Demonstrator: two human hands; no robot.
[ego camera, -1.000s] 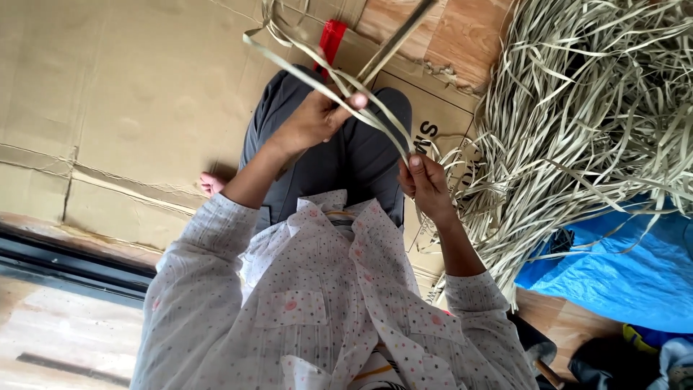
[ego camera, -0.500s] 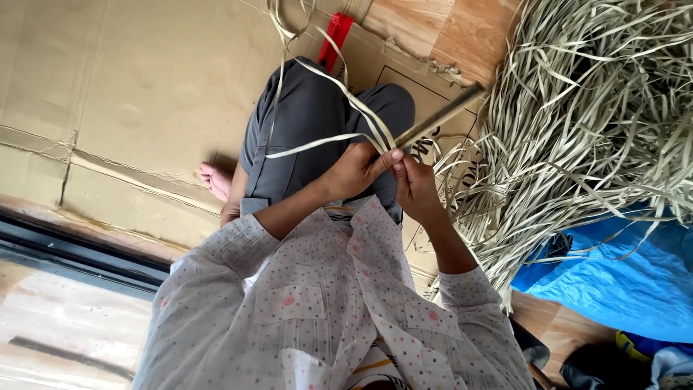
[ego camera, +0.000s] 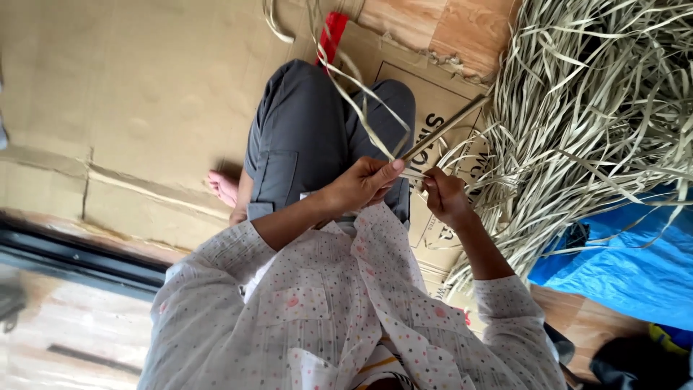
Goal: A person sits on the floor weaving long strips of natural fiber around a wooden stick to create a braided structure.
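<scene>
Both hands meet above the lap: the left hand lies just left of the right hand, with thin leaf strips rising from between them. To the right of the right hand spreads a heap of strips. Cardboard sheets lie beneath and left of the left hand.

Both forearms bent inward before the chest, left hand and right hand close together, fingers pinched
</scene>
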